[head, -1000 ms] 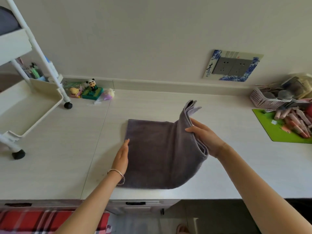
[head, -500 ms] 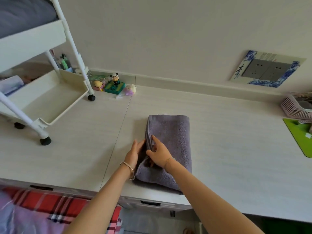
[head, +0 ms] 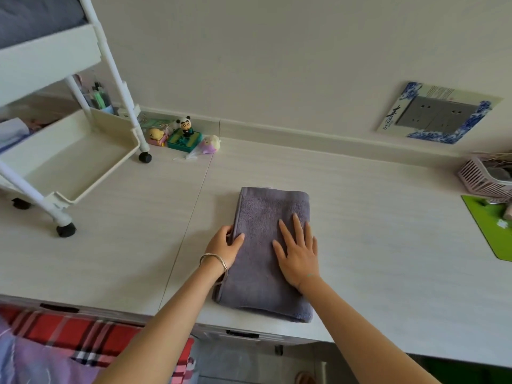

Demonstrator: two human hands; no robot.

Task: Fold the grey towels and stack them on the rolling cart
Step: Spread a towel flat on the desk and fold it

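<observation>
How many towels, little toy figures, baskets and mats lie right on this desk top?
Grey towel: 1
Toy figures: 3 (yellow, panda, purple-white)
Pink basket: 1
Green mat: 1
Total: 6

Both bare forearms reach forward from the lower edge of the view and draw slightly toward each other. The left hand (head: pixel 223 245) is turned palm down at the left edge of the towel (head: pixel 266 206). Its thumb lies on top of the cloth and its fingers curl against the side, pinching that edge. The right hand (head: pixel 297 253) lies flat on the towel, palm down, with its fingers straight, a little spread and pointing away from the person. The two hands sit side by side, near each other but not touching.
</observation>
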